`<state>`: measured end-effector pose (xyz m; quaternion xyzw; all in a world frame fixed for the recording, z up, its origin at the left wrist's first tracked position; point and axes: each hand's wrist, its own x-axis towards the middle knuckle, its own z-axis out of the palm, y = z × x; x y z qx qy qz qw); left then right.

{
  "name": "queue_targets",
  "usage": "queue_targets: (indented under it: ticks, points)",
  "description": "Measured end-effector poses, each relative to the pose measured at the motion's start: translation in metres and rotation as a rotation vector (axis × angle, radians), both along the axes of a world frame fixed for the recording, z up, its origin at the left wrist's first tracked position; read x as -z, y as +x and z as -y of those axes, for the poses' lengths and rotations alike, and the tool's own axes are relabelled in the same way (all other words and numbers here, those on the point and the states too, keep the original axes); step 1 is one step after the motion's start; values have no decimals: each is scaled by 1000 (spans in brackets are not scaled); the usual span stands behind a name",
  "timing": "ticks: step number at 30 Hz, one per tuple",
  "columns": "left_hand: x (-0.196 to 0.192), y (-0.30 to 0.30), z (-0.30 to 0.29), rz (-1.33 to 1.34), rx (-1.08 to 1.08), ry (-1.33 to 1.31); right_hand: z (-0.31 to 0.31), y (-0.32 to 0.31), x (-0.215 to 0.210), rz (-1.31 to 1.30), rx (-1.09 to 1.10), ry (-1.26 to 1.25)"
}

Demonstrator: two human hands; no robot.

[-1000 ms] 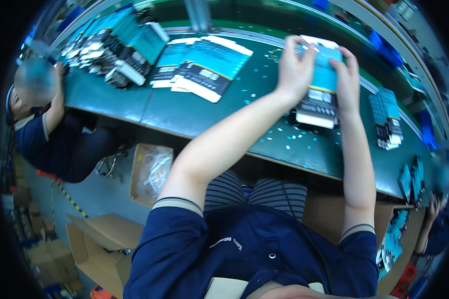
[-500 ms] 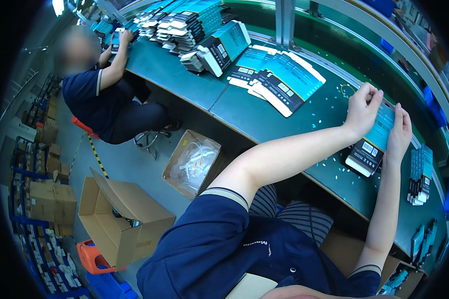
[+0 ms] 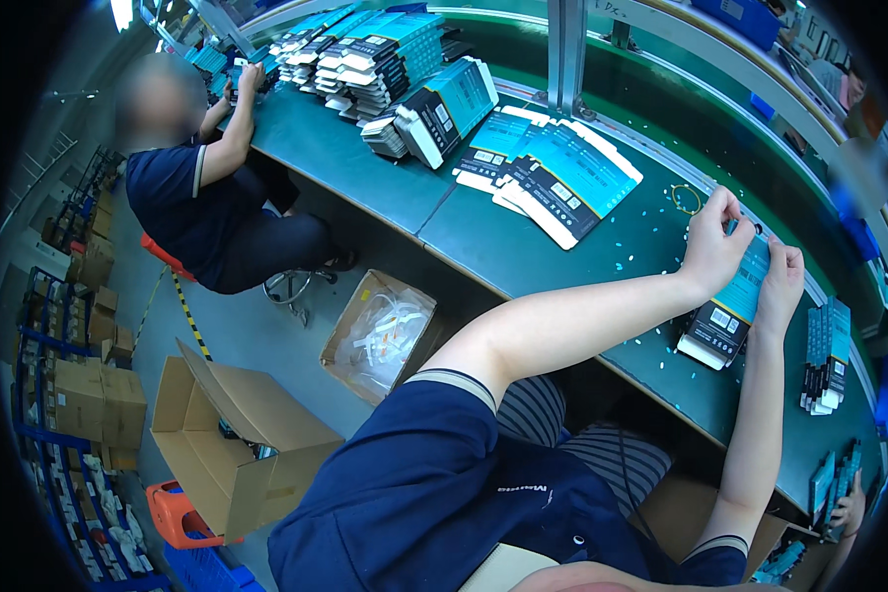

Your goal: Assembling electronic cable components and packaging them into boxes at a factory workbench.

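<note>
A flat teal-and-black printed carton [image 3: 717, 329] lies on the green bench in front of me, its white flap toward me. My left hand [image 3: 716, 247] is closed at the carton's far left edge, thumb and fingers pinched together. My right hand [image 3: 781, 281] pinches the far right corner, its palm along the carton's side. A small dark spot shows between the fingertips, too small to name. Left of my hands, several similar flat cartons [image 3: 572, 183] are fanned out on the bench. A short stack of cartons [image 3: 827, 350] stands to the right of my right hand.
Tall carton piles [image 3: 385, 59] stand farther left on the bench [image 3: 483, 242]. A co-worker [image 3: 183, 168] sits there. Another person's hand [image 3: 847, 510] touches cartons at lower right. A yellow ring [image 3: 685, 199] and small scraps lie on the bench. Open cardboard boxes [image 3: 276, 483] stand on the floor.
Both my hands have shifted slightly toward me in the picture, closer together at the carton's far end. Another person's hand has appeared beside the cartons at lower right.
</note>
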<state>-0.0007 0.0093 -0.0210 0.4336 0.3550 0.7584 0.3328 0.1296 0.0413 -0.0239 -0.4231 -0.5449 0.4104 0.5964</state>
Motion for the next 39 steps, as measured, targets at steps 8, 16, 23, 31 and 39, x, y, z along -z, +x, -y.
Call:
queue_targets:
  ticks: [8,16,23,31,39]
  points:
    - [-13,-4,2,-87,-20,-61,40,-17,-44,90,-60,-228]
    - [-18,-31,-18,204,134,-177,30,92,-67,8,-392,-275]
    - [-31,-38,-16,296,184,-294,26,217,-125,261,1,-415]
    - [-21,-49,-22,329,204,-327,-9,245,-75,122,-98,-944]
    - [-19,-46,-17,329,277,-326,3,193,-85,198,-104,-980]
